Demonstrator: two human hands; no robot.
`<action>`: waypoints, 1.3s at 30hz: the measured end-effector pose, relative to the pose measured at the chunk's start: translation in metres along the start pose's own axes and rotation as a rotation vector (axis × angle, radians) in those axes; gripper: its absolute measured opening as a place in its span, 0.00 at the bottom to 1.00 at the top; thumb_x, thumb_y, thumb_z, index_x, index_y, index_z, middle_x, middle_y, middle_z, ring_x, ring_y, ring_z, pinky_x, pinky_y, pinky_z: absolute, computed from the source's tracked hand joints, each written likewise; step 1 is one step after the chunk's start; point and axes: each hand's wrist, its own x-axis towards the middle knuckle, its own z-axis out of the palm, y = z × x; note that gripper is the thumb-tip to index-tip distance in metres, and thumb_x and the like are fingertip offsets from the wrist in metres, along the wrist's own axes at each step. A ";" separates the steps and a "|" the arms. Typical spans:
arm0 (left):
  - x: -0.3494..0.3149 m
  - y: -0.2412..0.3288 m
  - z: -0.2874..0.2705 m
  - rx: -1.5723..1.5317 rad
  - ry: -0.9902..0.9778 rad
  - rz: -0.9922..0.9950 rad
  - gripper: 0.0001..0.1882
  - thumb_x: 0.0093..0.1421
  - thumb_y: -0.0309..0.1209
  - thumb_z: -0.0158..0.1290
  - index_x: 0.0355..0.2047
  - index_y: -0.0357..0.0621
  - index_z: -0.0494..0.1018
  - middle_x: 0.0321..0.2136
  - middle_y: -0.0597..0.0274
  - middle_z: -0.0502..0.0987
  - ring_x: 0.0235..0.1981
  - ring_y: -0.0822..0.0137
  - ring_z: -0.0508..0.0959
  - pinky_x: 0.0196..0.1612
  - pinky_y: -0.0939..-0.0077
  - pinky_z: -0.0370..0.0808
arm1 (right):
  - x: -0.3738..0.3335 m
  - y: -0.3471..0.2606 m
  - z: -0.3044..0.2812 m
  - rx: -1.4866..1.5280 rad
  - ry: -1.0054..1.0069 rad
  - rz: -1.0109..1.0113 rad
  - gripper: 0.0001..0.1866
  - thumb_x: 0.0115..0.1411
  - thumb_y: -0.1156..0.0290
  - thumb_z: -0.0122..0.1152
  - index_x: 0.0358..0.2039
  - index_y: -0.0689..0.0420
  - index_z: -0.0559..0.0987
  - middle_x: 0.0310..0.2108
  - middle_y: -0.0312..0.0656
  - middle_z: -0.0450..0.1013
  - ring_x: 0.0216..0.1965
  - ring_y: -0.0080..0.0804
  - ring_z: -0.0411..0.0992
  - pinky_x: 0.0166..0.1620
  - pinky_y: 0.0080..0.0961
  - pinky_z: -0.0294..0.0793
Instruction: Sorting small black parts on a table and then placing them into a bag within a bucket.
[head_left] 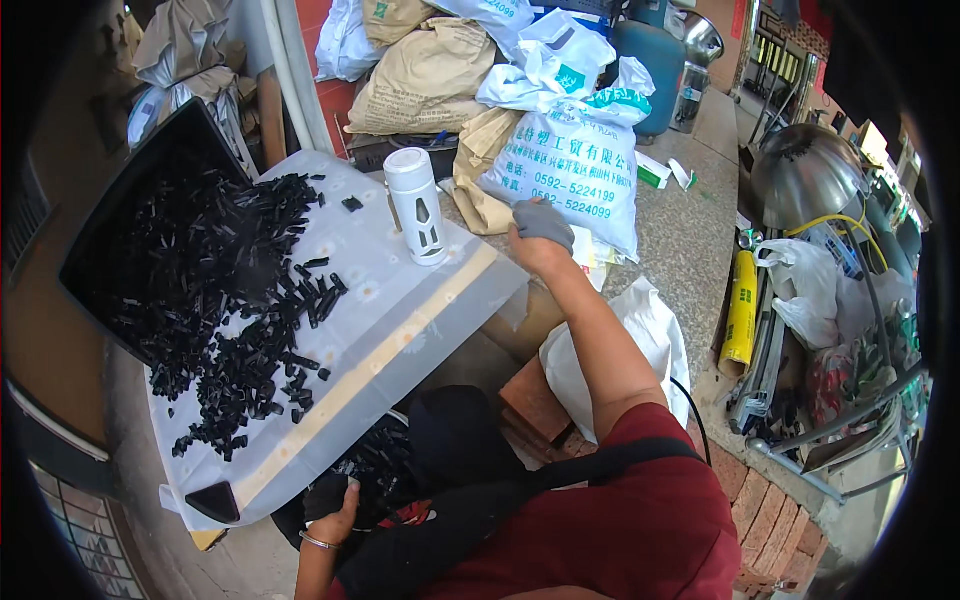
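Observation:
My right hand (543, 232), in a grey fingerless-looking glove, reaches out to the front edge of a white printed sack (570, 165). Its fingers are curled in, and whatever they hold is hidden. Low on the left, my left hand (332, 508) has a dark covering on the fingers and a bare thumb, with a bracelet at the wrist. It is closed beside a dark container of small black plastic pieces (378, 462) near my lap. More black plastic pieces (265, 270) spill from a tipped black bin (95, 225) onto the sheet-covered table (350, 370).
A white bottle (415, 205) stands on the table, and a black phone-like object (213, 503) lies at its near corner. Brown sacks (420, 80) are piled behind. A white bag (645, 330) hangs below my right arm. A yellow cylinder (738, 315) and a metal bowl (805, 178) are at right.

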 end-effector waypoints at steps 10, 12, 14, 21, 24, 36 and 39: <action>0.098 0.028 -0.024 0.183 0.322 0.283 0.07 0.48 0.32 0.51 0.21 0.43 0.66 0.19 0.54 0.67 0.23 0.53 0.70 0.24 0.63 0.65 | 0.119 0.035 -0.011 -0.444 0.147 0.016 0.12 0.47 0.68 0.53 0.34 0.52 0.78 0.51 0.47 0.63 0.50 0.42 0.65 0.46 0.35 0.69; 0.113 0.023 -0.021 0.207 0.283 0.282 0.07 0.47 0.32 0.51 0.22 0.43 0.66 0.19 0.54 0.67 0.23 0.53 0.70 0.24 0.63 0.65 | 0.147 0.045 -0.012 -0.496 0.138 0.024 0.13 0.47 0.69 0.53 0.35 0.51 0.77 0.52 0.47 0.62 0.51 0.42 0.64 0.48 0.34 0.68; 0.121 0.019 -0.019 0.224 0.207 0.248 0.07 0.46 0.32 0.51 0.22 0.44 0.67 0.20 0.54 0.67 0.23 0.53 0.69 0.24 0.62 0.64 | 0.176 0.064 -0.001 -0.522 0.170 0.021 0.14 0.48 0.70 0.52 0.38 0.49 0.77 0.54 0.47 0.61 0.53 0.41 0.62 0.50 0.33 0.66; 0.127 0.014 -0.010 0.223 0.299 0.195 0.09 0.44 0.34 0.51 0.19 0.42 0.66 0.18 0.52 0.66 0.22 0.52 0.69 0.24 0.62 0.63 | 0.243 0.079 0.009 -0.606 0.072 -0.085 0.16 0.51 0.68 0.49 0.42 0.49 0.75 0.57 0.48 0.55 0.54 0.43 0.61 0.50 0.37 0.65; 0.125 0.016 -0.010 0.228 0.243 0.166 0.09 0.42 0.31 0.51 0.22 0.39 0.66 0.20 0.50 0.67 0.24 0.50 0.68 0.25 0.61 0.63 | 0.267 0.098 0.028 -0.490 -0.062 0.103 0.22 0.56 0.60 0.43 0.53 0.48 0.65 0.59 0.54 0.50 0.50 0.48 0.65 0.47 0.43 0.68; 0.122 0.011 -0.005 0.288 0.239 0.153 0.12 0.42 0.32 0.52 0.24 0.36 0.66 0.22 0.48 0.66 0.24 0.49 0.67 0.25 0.60 0.61 | 0.285 0.126 0.048 -0.330 0.298 0.171 0.15 0.52 0.61 0.49 0.31 0.57 0.77 0.34 0.49 0.73 0.35 0.46 0.72 0.39 0.37 0.70; 0.125 0.014 -0.008 0.286 0.230 0.166 0.11 0.42 0.31 0.52 0.22 0.37 0.66 0.22 0.48 0.66 0.24 0.49 0.67 0.25 0.60 0.61 | 0.258 0.142 0.044 -0.078 0.709 0.116 0.12 0.53 0.68 0.49 0.29 0.62 0.77 0.27 0.46 0.74 0.29 0.39 0.73 0.35 0.33 0.71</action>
